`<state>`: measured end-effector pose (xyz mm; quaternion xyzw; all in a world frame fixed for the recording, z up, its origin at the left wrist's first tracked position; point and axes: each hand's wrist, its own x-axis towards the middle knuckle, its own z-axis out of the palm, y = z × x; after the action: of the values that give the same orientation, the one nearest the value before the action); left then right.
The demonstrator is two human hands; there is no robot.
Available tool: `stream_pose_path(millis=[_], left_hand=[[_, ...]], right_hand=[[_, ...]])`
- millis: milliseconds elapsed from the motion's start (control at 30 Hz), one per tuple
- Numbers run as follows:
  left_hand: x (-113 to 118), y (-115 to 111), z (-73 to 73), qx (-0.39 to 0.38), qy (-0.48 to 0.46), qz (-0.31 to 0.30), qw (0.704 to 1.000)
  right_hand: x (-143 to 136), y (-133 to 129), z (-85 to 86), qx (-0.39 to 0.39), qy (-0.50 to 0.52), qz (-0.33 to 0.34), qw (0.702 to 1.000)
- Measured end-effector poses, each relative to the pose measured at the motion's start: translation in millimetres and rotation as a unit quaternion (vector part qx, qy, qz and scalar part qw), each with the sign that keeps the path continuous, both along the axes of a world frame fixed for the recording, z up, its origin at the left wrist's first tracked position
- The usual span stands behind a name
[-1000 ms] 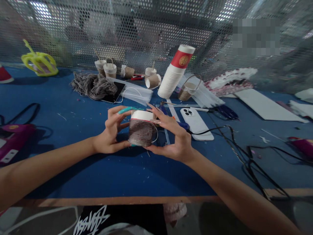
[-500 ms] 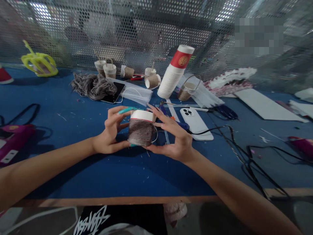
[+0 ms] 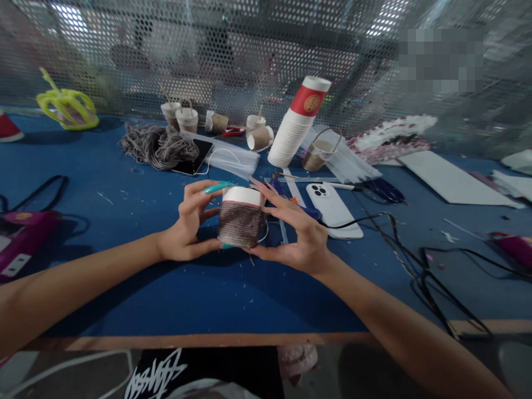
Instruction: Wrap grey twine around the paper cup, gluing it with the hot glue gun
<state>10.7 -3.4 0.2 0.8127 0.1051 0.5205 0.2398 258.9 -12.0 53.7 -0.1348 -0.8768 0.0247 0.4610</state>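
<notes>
Between my two hands is a paper cup [image 3: 240, 221] wound with grey-brown cord, its white rim and a thin red line showing at the top. My left hand [image 3: 193, 221] grips it from the left, thumb at the bottom and a long turquoise nail along the upper edge. From the right, my right hand [image 3: 297, 233] holds it with the thumb low and the fingers at the top. A short cord end hangs under the cup. Behind my right fingers lies a blue-handled glue gun [image 3: 311, 213], partly hidden.
A grey cord bundle [image 3: 160, 148] rests on a dark phone at the back left. Behind stand a leaning stack of paper cups [image 3: 291, 136] and several small cord-wrapped cups. A white phone [image 3: 334, 210] and black cables [image 3: 394, 244] lie right; a purple glue gun [image 3: 29, 238] lies left.
Almost nothing differs. The cup and my fingers have shifted very slightly, with both hands keeping their hold.
</notes>
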Motion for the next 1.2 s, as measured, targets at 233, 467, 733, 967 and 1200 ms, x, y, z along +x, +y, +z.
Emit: stream_pose_path(millis=[233, 467, 733, 967, 1200], left_hand=[[0, 1, -2.5, 0.005, -0.026, -0.013, 1.000], [0, 1, -2.1, 0.004, -0.011, -0.012, 1.000], [2, 2, -1.2, 0.026, -0.010, 0.007, 1.000], [1, 6, -5.9, 0.136, -0.009, 0.098, 0.986], [2, 7, -2.6, 0.159, -0.032, 0.115, 0.980]], right_hand=[[1, 2, 0.6, 0.023, -0.011, 0.004, 1.000], [1, 3, -0.2, 0.017, -0.005, 0.017, 1.000], [3, 6, -2.5, 0.007, -0.024, 0.015, 1.000], [3, 15, -7.1, -0.069, 0.014, 0.079, 0.994], [4, 14, -11.3, -0.149, 0.010, 0.078, 0.986]])
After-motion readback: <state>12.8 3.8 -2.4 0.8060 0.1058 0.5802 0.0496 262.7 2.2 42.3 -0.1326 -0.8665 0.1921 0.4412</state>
